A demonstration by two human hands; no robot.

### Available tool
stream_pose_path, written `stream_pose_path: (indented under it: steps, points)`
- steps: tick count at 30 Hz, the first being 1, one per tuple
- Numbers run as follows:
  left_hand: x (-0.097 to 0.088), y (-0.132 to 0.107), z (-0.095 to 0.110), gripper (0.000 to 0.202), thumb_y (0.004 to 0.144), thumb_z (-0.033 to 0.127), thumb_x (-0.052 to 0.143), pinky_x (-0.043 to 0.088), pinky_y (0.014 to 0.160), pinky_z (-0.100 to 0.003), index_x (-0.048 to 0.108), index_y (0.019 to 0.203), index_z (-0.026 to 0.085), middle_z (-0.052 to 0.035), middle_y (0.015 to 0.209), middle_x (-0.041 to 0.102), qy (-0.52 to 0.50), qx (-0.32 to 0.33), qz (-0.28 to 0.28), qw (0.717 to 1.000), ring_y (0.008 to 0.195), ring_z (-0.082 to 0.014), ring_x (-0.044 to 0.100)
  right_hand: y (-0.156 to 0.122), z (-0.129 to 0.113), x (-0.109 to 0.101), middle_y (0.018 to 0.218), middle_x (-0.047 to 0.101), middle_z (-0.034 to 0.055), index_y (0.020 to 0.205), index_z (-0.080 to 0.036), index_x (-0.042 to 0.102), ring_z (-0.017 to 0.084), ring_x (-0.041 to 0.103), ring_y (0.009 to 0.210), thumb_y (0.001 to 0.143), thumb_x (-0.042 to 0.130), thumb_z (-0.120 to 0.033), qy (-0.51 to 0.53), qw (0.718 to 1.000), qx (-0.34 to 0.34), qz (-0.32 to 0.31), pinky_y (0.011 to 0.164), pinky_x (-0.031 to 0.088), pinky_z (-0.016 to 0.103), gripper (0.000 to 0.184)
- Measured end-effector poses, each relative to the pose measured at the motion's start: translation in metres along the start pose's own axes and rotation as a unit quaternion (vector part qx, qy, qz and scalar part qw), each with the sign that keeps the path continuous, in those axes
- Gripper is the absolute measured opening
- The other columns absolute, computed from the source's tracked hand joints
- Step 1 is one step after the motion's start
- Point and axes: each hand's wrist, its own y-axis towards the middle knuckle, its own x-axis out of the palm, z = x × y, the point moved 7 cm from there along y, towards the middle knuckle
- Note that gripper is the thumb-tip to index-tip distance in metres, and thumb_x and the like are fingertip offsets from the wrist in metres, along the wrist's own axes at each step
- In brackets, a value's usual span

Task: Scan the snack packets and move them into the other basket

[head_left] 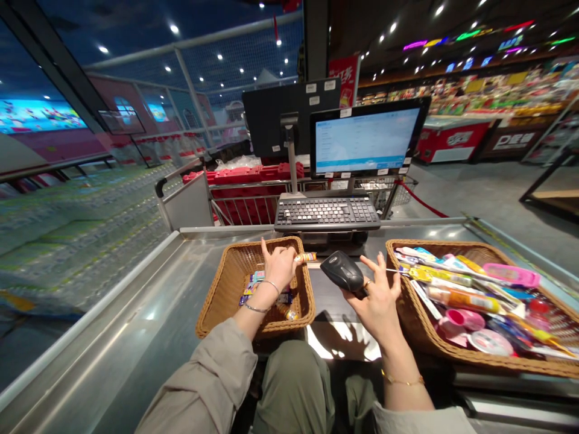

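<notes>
My left hand [279,266], fingers closed, pinches a small orange-and-white wrapped stick [306,257] over the right rim of the left wicker basket [216,289]. Inside that basket lie several small packets [253,280] in blue and purple wrappers. A black barcode scanner [341,271] is in my right hand [379,298], gripped near the thumb while the other fingers stretch outward. Its head points left toward the wrapped stick; its handle is mostly hidden. Beside the right fingertips, a thin white stick runs toward the right wicker basket [452,247].
The right basket holds toothbrush-like packs, an orange tube [465,298] and pink plastic pieces [461,322]. Behind the metal counter [181,265] stand a keyboard [328,212], a lit monitor [366,141] and a dark second screen [289,117]. A cart with red contents [246,202] is beyond.
</notes>
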Motion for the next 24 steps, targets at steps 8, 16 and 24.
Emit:
stream_pose_path:
  steps: [8,16,24]
  points:
    - [0.022,-0.001,0.002,0.020,0.093,0.020,0.048,0.010,0.120,-0.063,0.061,0.109,0.020,-0.0128,0.114,0.066,0.000,-0.021,-0.130,0.991,0.112,-0.0294,0.064,-0.001,0.000,0.001,0.140,0.057,0.0145,0.080,-0.020,0.067,0.039,0.028,0.149,0.081,0.060,-0.034,0.003,1.000,-0.003,0.001,0.113,0.011,0.075,0.016]
    - [0.028,-0.002,-0.001,0.024,0.085,0.020,0.051,0.045,0.095,-0.051,0.056,0.108,0.017,-0.0156,0.111,0.068,-0.050,-0.081,-0.177,0.980,0.108,-0.0330,0.065,-0.001,0.002,0.001,0.141,0.056,0.0148,0.080,-0.020,0.067,0.038,0.026,0.150,0.082,0.060,-0.034,0.005,1.000,0.003,-0.008,0.114,0.009,0.074,0.016]
    - [0.024,-0.001,-0.010,0.051,0.098,0.061,0.030,0.045,0.091,-0.042,0.062,0.112,0.024,-0.0108,0.114,0.069,-0.165,-0.129,-0.167,0.964,0.110,-0.0291,0.063,0.000,0.000,0.001,0.140,0.058,0.0153,0.080,-0.019,0.067,0.040,0.029,0.149,0.081,0.061,-0.033,0.004,1.000,-0.002,0.000,0.113,0.011,0.075,0.015]
